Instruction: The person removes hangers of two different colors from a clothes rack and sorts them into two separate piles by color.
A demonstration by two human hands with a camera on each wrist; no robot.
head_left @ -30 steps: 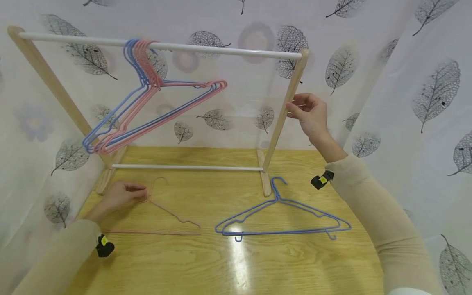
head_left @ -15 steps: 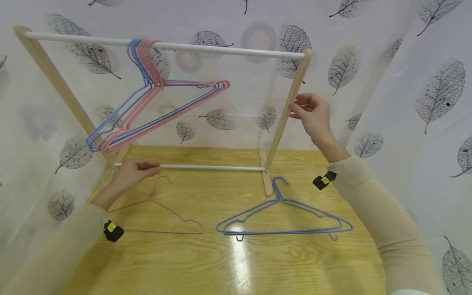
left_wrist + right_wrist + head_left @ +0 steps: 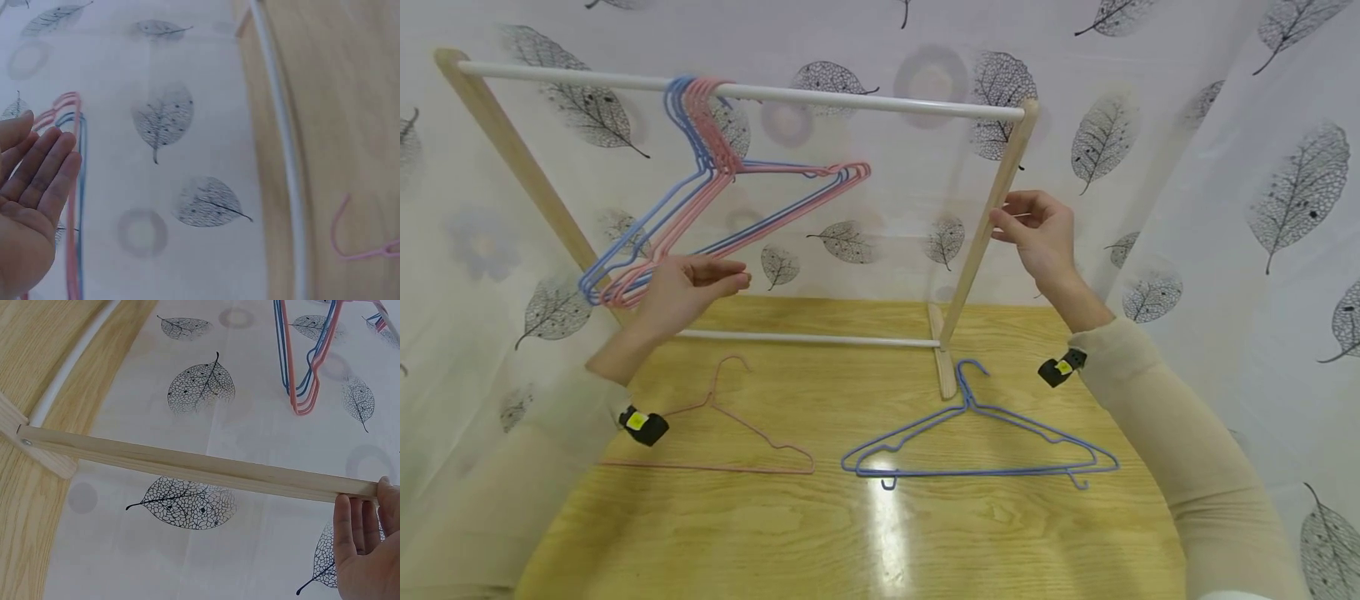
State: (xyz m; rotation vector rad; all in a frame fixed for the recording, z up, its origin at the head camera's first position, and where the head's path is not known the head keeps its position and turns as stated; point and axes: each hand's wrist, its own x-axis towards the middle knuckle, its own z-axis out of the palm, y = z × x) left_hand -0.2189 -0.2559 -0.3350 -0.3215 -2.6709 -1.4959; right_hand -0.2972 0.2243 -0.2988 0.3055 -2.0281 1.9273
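Note:
My left hand (image 3: 711,281) is raised with straight fingers and holds nothing; it hovers just right of the low ends of several pink and blue hangers (image 3: 715,167) that hang on the rack's white top rail (image 3: 865,102). The left wrist view shows the same flat palm (image 3: 34,181) beside those hangers (image 3: 75,187). My right hand (image 3: 1030,225) touches the rack's right wooden post (image 3: 981,242) with straight fingers (image 3: 359,540). One pink hanger (image 3: 715,467) and one blue hanger (image 3: 977,473) lie flat on the wooden table (image 3: 880,542).
The rack's lower white rail (image 3: 805,338) runs across the table behind the loose hangers. A leaf-printed cloth (image 3: 1225,167) closes in the back and both sides. The post's wooden foot (image 3: 942,367) stands just left of the blue hanger's hook.
My left hand let go of the pink hanger on the table and rose up to the hanging hangers' lower ends. My right hand stayed on the post.

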